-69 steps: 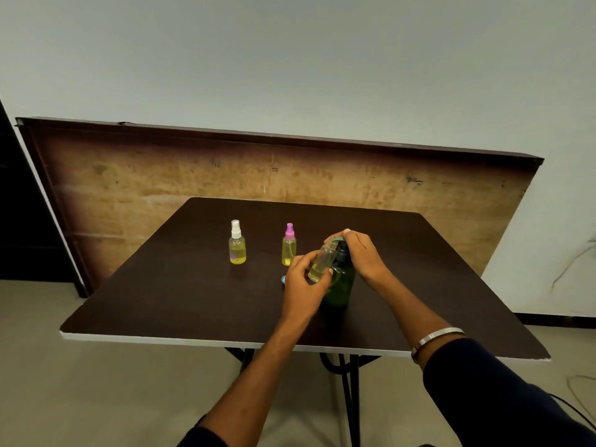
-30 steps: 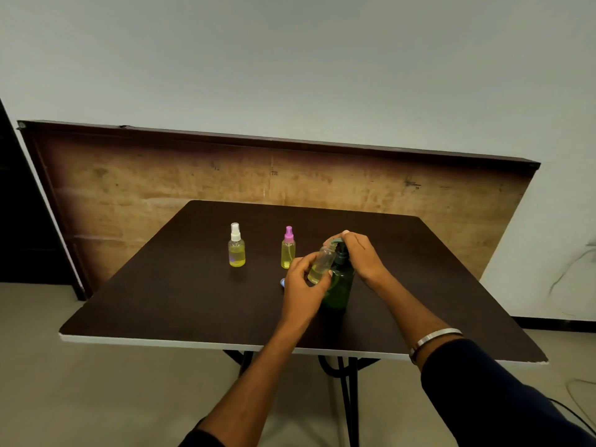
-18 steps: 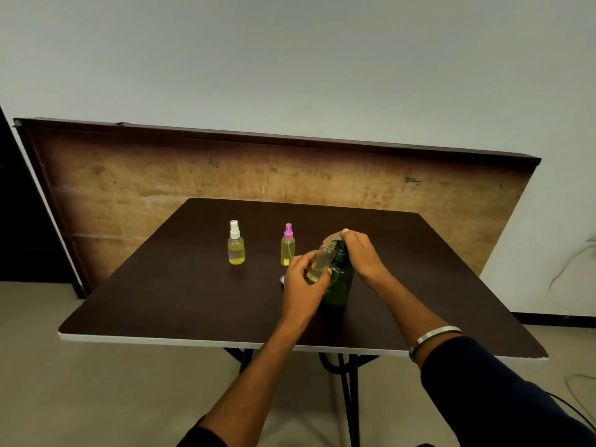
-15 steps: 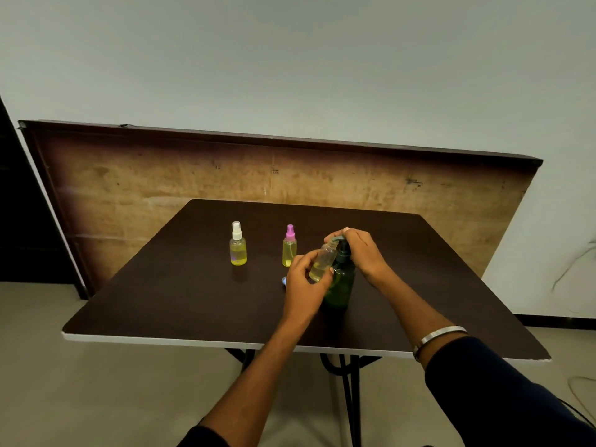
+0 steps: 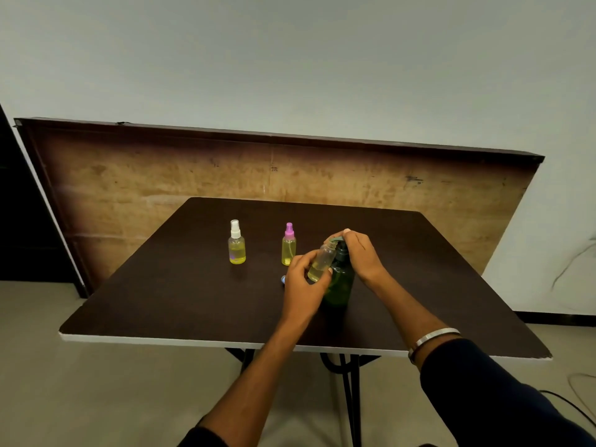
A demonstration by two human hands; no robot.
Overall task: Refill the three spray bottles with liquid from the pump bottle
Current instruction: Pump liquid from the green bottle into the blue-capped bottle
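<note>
- Nothing much has shifted since the earlier frames: both hands stay at the green pump bottle (image 5: 338,285), which stands on the desk (image 5: 161,301) a little in from its near edge.
- Left hand (image 5: 301,285) has its fingers curled round an uncapped clear bottle (image 5: 321,262), tilted with its mouth up at the spout; some yellow liquid sits inside.
- Right hand (image 5: 359,253) is curled over the pump head, pressing on it.
- Step in hand looks like filling the third bottle; the white-capped bottle (image 5: 237,242) and the pink-capped bottle (image 5: 288,245) stand capped towards the far edge.
- A small blue cap (image 5: 283,279) lies just beside the left hand.
- Next: keep the mouth under the spout, then screw the cap back on.
</note>
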